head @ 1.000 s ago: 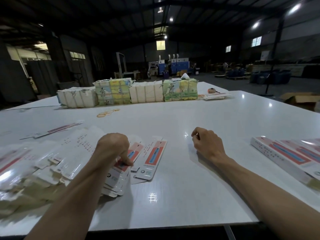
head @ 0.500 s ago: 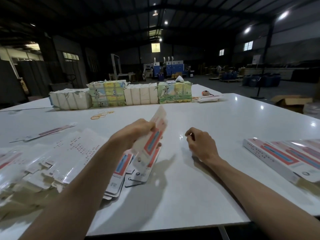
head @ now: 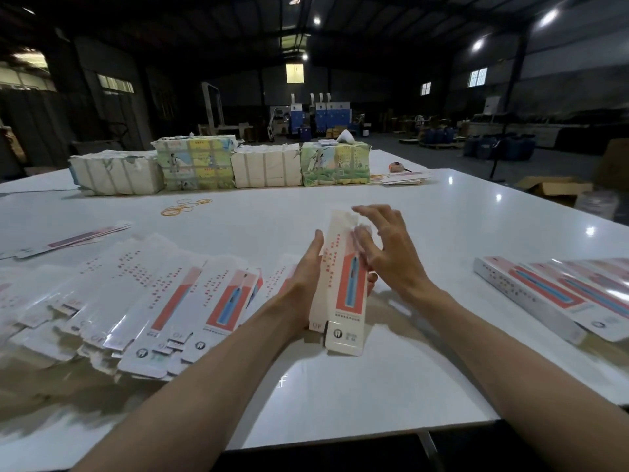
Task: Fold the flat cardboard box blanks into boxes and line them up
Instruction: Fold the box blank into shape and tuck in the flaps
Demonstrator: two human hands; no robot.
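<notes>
A second ago the left hand is down on the pile of flat blanks and the right hand lies curled and idle on the surface. Now one blank is up off the pile, just right of it, with both hands on it. It shows two long faces meeting at an edge, so it seems already squared into a tube, and the end flaps look like the next job. The left grip is closed round the blank: palm and thumb lie along its near-pile side, and a fingertip shows past its other side. The right grip is wide open, fingers spread and fairly straight, their tips touching the pale flap at the blank's far end and holding nothing. Both forearms come in low from the near edge. Finished boxes lie in a row well right of the pile, where this one should go.
</notes>
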